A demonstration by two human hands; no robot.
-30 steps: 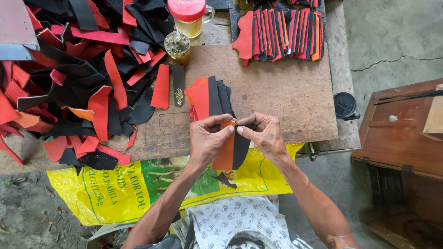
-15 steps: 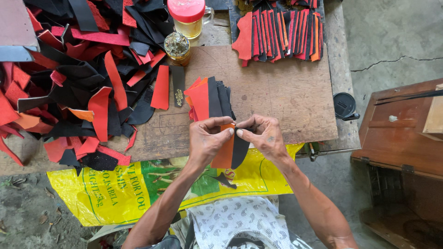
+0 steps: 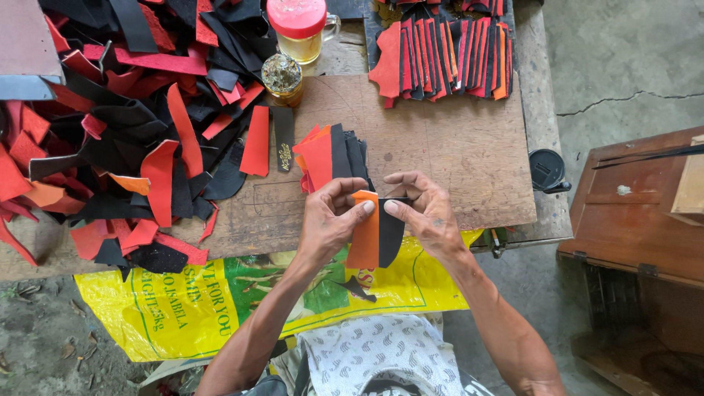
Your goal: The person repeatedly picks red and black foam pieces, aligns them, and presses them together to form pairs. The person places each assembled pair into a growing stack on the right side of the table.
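**Two cut pieces pinched edge to edge**

While my head camera looks straight down, my left hand [image 3: 330, 220] has its fingers curled shut on an orange piece [image 3: 364, 233], thumb pressed on its top edge. My right hand [image 3: 425, 213] is closed the same way on a black piece [image 3: 390, 233], thumb tip almost meeting the left thumb. Both pieces hang side by side, touching along their long edges, held just above the near edge of the wooden board [image 3: 455, 154] and over the yellow sack [image 3: 220, 301] that hangs below it.

Just beyond my knuckles a small stack of red and black pieces [image 3: 330, 155] lies on the board. To the left spreads a big loose heap of red and black scraps [image 3: 132, 125]. At the far edge stands a jar with a red lid [image 3: 299, 26], with a smaller glass jar [image 3: 282, 77] just in front of it. Far right on the board a neat fan of cut pieces [image 3: 444, 48] lies in a row. A brown wooden box [image 3: 638, 205] stands on the floor to the right, apart from the table.
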